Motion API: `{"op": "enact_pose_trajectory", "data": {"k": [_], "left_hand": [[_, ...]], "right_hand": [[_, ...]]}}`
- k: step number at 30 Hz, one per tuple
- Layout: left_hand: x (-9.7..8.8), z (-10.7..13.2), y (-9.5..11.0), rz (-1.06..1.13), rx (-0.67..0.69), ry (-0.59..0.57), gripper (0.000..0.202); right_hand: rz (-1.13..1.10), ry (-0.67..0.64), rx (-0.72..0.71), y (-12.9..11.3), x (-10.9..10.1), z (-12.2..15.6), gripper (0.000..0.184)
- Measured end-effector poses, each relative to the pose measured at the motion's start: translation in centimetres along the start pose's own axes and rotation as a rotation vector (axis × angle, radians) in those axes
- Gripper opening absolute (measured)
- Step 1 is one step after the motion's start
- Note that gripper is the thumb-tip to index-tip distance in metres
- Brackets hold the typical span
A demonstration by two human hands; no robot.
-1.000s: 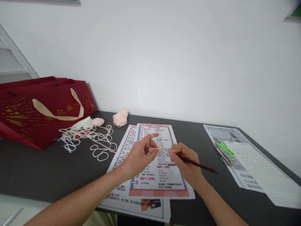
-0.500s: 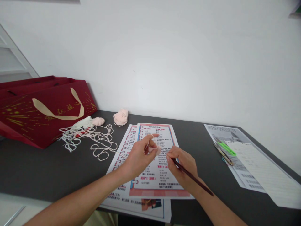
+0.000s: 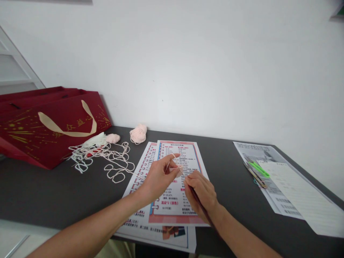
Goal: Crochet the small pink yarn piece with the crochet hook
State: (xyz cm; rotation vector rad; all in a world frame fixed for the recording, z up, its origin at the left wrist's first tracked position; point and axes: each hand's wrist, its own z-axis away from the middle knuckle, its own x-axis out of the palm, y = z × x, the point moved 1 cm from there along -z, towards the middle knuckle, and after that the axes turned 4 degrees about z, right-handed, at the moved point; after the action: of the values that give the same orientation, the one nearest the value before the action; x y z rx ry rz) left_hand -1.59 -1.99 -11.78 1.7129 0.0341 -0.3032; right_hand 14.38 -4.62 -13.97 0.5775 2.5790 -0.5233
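My left hand [image 3: 161, 175] pinches a small pale pink crochet piece [image 3: 179, 171], with a strand of yarn looped round the raised index finger. Close beside it on the right, my right hand [image 3: 200, 188] grips a crochet hook [image 3: 201, 206] with a dark brown handle; its thin metal tip reaches into the piece. The exact stitch at the tip is too small to make out. Both hands are above printed pattern sheets [image 3: 172, 211]. Loose pale yarn [image 3: 115, 166] trails from the left toward my left hand.
A dark red gift bag [image 3: 67, 118] lies at the left. Near it are a pink yarn ball [image 3: 138, 134] and a smaller pale pink bundle [image 3: 113, 138]. On the right, green-handled snips [image 3: 259, 169] and a dark slim tool rest on papers [image 3: 301, 197].
My right hand has shifted slightly left, closer to my left hand, and turned, so the hook's handle points more steeply down toward me. The left hand has hardly moved.
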Motion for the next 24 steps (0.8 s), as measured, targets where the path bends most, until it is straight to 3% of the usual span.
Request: {"op": "enact_pose_trajectory", "data": {"k": [5, 13, 17, 21, 24], "left_hand": [[-0.1, -0.3, 0.1, 0.174, -0.079, -0.064, 0.055], [-0.4, -0.2, 0.6, 0.476, -0.267, -0.206, 0.066], [-0.3, 0.0, 0.4, 0.651, -0.382, -0.255, 0.058], [0.3, 0.2, 0.4, 0.65, -0.379, -0.159, 0.06], [0.4, 0.2, 0.7, 0.497, -0.273, -0.101, 0.064]], "right_hand": [[0.165, -0.045, -0.205, 0.0, 0.0, 0.1, 0.018], [0.044, -0.086, -0.171, 1.4, 0.3, 0.0, 0.018], [0.217, -0.142, -0.284, 1.1, 0.1, 0.1, 0.016], [0.434, -0.11, -0.229, 0.0, 0.4, 0.0, 0.015], [0.308, -0.064, -0.099, -0.5, 0.8, -0.2, 0.016]]}}
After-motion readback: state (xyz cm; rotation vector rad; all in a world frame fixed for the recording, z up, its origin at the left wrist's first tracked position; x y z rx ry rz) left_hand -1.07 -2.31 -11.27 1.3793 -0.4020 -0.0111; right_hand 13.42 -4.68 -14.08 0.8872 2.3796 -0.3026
